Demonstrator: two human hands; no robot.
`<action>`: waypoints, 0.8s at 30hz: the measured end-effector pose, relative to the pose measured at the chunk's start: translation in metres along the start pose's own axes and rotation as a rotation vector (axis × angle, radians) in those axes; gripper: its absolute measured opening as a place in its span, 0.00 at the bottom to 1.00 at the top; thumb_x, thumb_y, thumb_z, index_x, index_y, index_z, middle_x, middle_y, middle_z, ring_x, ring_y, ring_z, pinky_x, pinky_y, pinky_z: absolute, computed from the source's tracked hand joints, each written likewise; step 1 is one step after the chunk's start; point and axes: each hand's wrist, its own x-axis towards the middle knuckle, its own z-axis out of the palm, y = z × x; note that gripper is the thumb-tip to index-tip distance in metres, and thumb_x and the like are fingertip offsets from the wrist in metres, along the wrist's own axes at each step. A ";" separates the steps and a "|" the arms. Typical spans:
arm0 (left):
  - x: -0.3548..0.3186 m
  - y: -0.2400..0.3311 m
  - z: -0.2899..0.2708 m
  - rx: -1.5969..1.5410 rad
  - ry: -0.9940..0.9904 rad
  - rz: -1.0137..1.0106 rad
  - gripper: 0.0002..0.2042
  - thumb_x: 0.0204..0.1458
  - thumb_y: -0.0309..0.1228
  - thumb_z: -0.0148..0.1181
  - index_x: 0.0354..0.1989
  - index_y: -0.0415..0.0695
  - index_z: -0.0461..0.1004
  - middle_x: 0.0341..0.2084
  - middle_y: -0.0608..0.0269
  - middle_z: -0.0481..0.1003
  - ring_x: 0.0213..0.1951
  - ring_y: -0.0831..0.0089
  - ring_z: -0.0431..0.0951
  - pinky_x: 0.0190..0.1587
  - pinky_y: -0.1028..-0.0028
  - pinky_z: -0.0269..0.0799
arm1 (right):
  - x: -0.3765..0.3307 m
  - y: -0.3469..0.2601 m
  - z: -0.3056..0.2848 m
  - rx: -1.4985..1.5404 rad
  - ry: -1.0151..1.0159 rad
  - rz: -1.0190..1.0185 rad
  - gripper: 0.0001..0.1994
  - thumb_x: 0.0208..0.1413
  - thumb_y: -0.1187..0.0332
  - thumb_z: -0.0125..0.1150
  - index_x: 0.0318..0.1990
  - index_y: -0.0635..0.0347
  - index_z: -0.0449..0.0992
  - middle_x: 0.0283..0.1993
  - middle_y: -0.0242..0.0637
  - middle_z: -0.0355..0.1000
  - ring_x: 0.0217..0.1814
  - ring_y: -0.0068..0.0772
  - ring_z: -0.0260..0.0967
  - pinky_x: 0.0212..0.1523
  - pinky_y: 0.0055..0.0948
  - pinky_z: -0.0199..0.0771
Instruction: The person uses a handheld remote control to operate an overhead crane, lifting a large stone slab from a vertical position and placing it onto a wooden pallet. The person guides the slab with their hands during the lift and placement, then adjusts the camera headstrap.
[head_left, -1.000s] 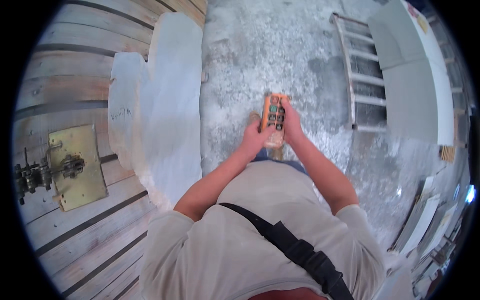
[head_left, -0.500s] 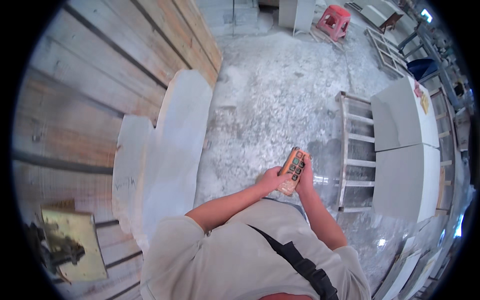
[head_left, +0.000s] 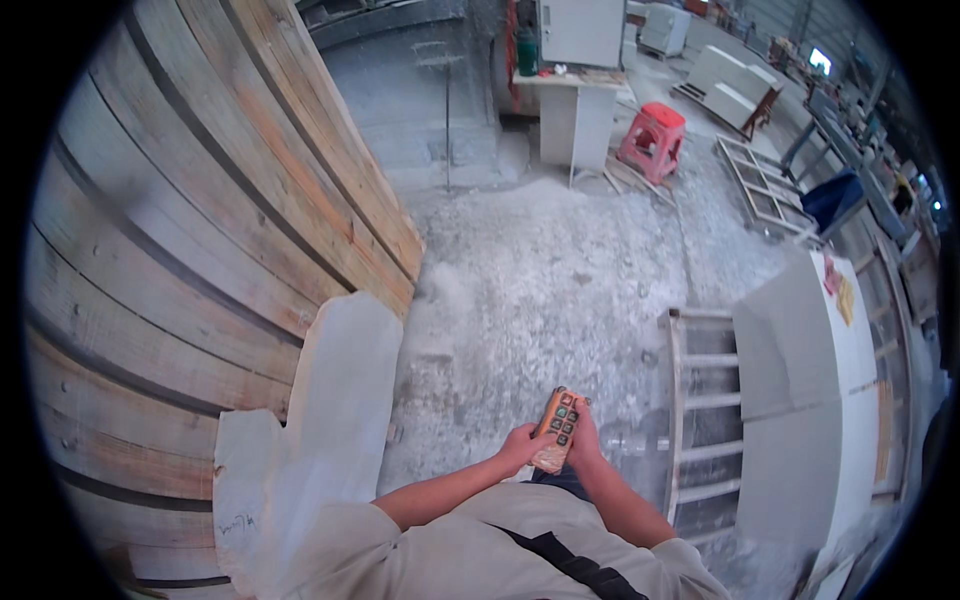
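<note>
An orange remote control with two columns of dark buttons is held upright in front of my waist, its button face toward me. My left hand grips its left side, the thumb lying across the lower buttons. Around the right edge wraps my right hand, its fingers partly hidden behind the remote. Nothing else is touched by either hand.
To my left, pale stone slabs lean against a wall of wooden planks. At right, white slabs stand beside a metal rack. Ahead are a red stool and a white cabinet on a stand.
My view has tilted up, so the hands and remote appear lower and the cabinet and machinery ahead have come into sight. Both hands keep their hold on the remote.
</note>
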 end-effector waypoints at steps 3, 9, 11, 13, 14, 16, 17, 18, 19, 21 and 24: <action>0.057 0.043 -0.016 -0.054 0.098 0.054 0.18 0.49 0.36 0.60 0.42 0.34 0.71 0.33 0.59 0.75 0.34 0.75 0.76 0.36 0.75 0.72 | 0.069 -0.036 0.039 -0.028 -0.091 0.033 0.18 0.61 0.53 0.42 0.48 0.56 0.67 0.39 0.39 0.72 0.39 0.38 0.73 0.40 0.41 0.77; 0.143 0.142 -0.039 -0.330 0.265 0.201 0.17 0.50 0.35 0.60 0.42 0.34 0.70 0.32 0.59 0.75 0.33 0.75 0.75 0.36 0.74 0.72 | 0.167 -0.129 0.145 -0.139 -0.215 0.127 0.18 0.60 0.56 0.45 0.47 0.60 0.69 0.38 0.40 0.73 0.36 0.36 0.74 0.37 0.36 0.77; 0.172 0.163 -0.053 -0.326 0.315 0.213 0.15 0.51 0.33 0.58 0.42 0.34 0.70 0.33 0.59 0.75 0.34 0.74 0.76 0.37 0.74 0.72 | 0.198 -0.149 0.176 -0.176 -0.223 0.147 0.17 0.61 0.57 0.46 0.47 0.63 0.69 0.38 0.40 0.73 0.35 0.35 0.74 0.35 0.35 0.78; 0.196 0.182 -0.067 -0.334 0.361 0.212 0.14 0.52 0.31 0.57 0.43 0.34 0.70 0.34 0.58 0.75 0.35 0.73 0.76 0.37 0.74 0.73 | 0.220 -0.163 0.204 -0.220 -0.234 0.178 0.18 0.61 0.58 0.45 0.48 0.63 0.68 0.39 0.41 0.73 0.37 0.36 0.74 0.36 0.35 0.78; 0.205 0.192 -0.074 -0.340 0.381 0.206 0.14 0.52 0.31 0.57 0.43 0.34 0.70 0.34 0.58 0.75 0.35 0.73 0.76 0.37 0.73 0.73 | 0.234 -0.168 0.216 -0.244 -0.242 0.193 0.18 0.61 0.58 0.45 0.48 0.63 0.68 0.40 0.41 0.73 0.38 0.36 0.74 0.37 0.36 0.78; 0.227 0.214 -0.090 -0.372 0.416 0.202 0.14 0.51 0.32 0.58 0.42 0.33 0.70 0.34 0.58 0.75 0.34 0.74 0.76 0.36 0.74 0.73 | 0.267 -0.177 0.237 -0.270 -0.265 0.238 0.18 0.61 0.58 0.44 0.50 0.63 0.68 0.42 0.42 0.73 0.40 0.37 0.74 0.39 0.36 0.77; 0.240 0.223 -0.098 -0.401 0.430 0.202 0.15 0.50 0.32 0.59 0.40 0.33 0.70 0.33 0.58 0.75 0.33 0.75 0.76 0.36 0.74 0.72 | 0.285 -0.180 0.247 -0.285 -0.273 0.263 0.19 0.61 0.58 0.44 0.50 0.63 0.67 0.43 0.42 0.72 0.41 0.37 0.74 0.40 0.37 0.77; 0.255 0.231 -0.108 -0.430 0.443 0.202 0.15 0.49 0.33 0.61 0.39 0.33 0.71 0.32 0.58 0.75 0.33 0.75 0.76 0.35 0.75 0.72 | 0.302 -0.184 0.257 -0.313 -0.294 0.272 0.20 0.62 0.57 0.43 0.52 0.62 0.67 0.45 0.43 0.72 0.44 0.38 0.73 0.43 0.38 0.76; 0.275 0.237 -0.119 -0.471 0.436 0.227 0.15 0.50 0.33 0.61 0.39 0.33 0.71 0.32 0.57 0.75 0.33 0.75 0.76 0.35 0.75 0.72 | 0.322 -0.189 0.271 -0.329 -0.302 0.277 0.19 0.61 0.56 0.43 0.52 0.61 0.67 0.45 0.42 0.72 0.44 0.38 0.73 0.44 0.38 0.76; 0.313 0.253 -0.144 -0.543 0.409 0.271 0.15 0.50 0.33 0.60 0.39 0.33 0.71 0.32 0.57 0.75 0.33 0.75 0.76 0.35 0.75 0.72 | 0.362 -0.195 0.295 -0.347 -0.308 0.277 0.19 0.61 0.55 0.43 0.51 0.58 0.67 0.44 0.41 0.72 0.44 0.38 0.72 0.44 0.39 0.75; 0.375 0.307 -0.190 -0.548 0.384 0.273 0.15 0.50 0.34 0.60 0.38 0.34 0.71 0.31 0.58 0.75 0.32 0.75 0.76 0.35 0.75 0.72 | 0.439 -0.220 0.344 -0.373 -0.323 0.262 0.19 0.61 0.55 0.42 0.51 0.58 0.67 0.44 0.42 0.72 0.44 0.38 0.72 0.45 0.40 0.75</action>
